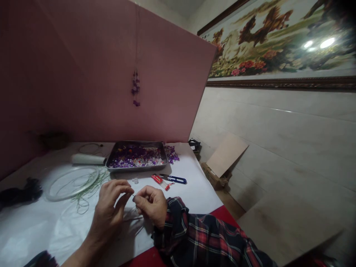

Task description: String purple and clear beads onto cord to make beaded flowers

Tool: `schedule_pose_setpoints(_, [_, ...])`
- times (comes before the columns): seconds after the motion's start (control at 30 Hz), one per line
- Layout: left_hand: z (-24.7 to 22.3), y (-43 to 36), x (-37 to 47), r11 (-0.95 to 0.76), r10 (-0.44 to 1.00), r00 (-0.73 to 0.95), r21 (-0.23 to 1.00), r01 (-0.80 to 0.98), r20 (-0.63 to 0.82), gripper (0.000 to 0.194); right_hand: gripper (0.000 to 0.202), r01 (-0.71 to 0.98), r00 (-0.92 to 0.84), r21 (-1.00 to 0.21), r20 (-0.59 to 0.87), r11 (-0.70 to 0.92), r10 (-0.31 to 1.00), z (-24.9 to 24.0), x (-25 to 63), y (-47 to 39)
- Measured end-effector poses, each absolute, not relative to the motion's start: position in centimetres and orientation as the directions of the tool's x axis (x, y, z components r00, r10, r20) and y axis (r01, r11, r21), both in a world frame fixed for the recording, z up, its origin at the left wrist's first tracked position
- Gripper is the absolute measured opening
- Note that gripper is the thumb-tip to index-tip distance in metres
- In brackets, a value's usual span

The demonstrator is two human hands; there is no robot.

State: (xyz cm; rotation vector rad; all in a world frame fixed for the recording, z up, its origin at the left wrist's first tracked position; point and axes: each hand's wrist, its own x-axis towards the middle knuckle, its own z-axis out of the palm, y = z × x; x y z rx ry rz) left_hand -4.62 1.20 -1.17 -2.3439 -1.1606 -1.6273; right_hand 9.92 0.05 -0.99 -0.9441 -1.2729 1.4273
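Over the white tabletop, my left hand (112, 202) and my right hand (152, 204) almost meet, fingertips pinched. Between them shows the tip of a thin cord (134, 195); most of it is hidden by the fingers. Pale strands (133, 218) hang below my right hand onto the table. Just beyond the fingertips lie a few clear beads (135, 180). A metal tray (136, 169) of purple, clear and reddish beads stands farther back. Right of the clear beads are a red packet of needles (160, 181) and blue thread snips (176, 179).
Left of my hands lie a clear plastic ring (50, 193), tangled green thread (90, 187) and a white roll (88, 159). Purple beads (172, 154) are heaped beside the tray. A beaded strand (135, 89) hangs before the pink panel. Black material (23, 193) lies far left.
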Motion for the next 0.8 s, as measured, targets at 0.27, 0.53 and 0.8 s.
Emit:
schedule_pose_setpoints(0.27, [-1.6,1.6,-4.8,-0.528,0.8,0.013,0.693,0.491,0.6,0.014,0.018,-0.088,-0.028,-0.98,0.183,0.18,0.983,-1.2,10.0,0.4])
schedule_pose_setpoints(0.53, [-1.2,1.4,-4.8,-0.279,0.941,-0.064,0.868,0.41,0.332,0.03,0.013,0.017,0.003,-0.963,0.269,0.269,0.963,-2.5,10.2,0.4])
schedule_pose_setpoints(0.8, [-0.3,0.9,-4.1,-0.327,0.938,0.051,0.824,0.463,0.344,0.029,0.017,0.13,0.017,-0.943,0.311,0.306,0.95,-1.7,10.1,0.0])
